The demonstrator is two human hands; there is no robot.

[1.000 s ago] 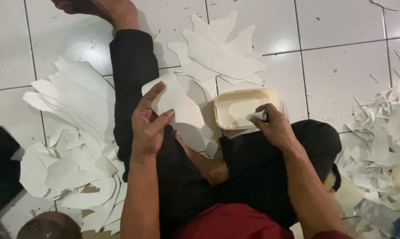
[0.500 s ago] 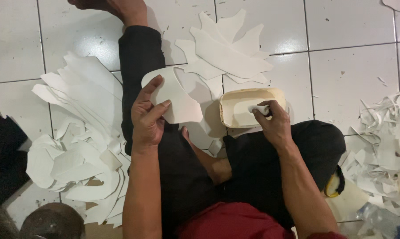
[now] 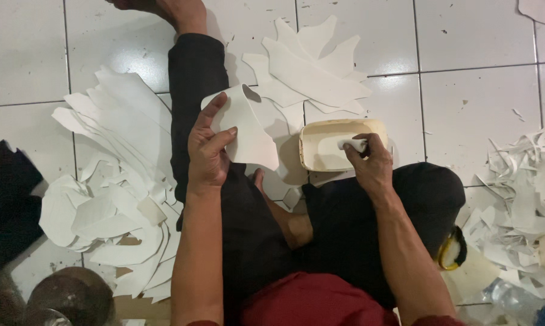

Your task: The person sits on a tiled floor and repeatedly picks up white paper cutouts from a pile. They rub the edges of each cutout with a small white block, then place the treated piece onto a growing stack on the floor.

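Left hand [image 3: 207, 151]: grip pinching a white cut-out sheet [image 3: 248, 130], held up. Right hand [image 3: 369, 164]: grip closed on a small white applicator [image 3: 352, 145] inside the cream tray [image 3: 321, 163] on the tiled floor [image 3: 471, 102].

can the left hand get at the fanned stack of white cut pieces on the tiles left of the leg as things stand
Probably not freely: the left hand is holding a white cut sheet piece. The fanned stack of white cut pieces lies close beside it with nothing between, but the hand looks occupied.

A tray [image 3: 321, 158] lies between two piles [image 3: 112, 181] of cut pieces [image 3: 312, 75].
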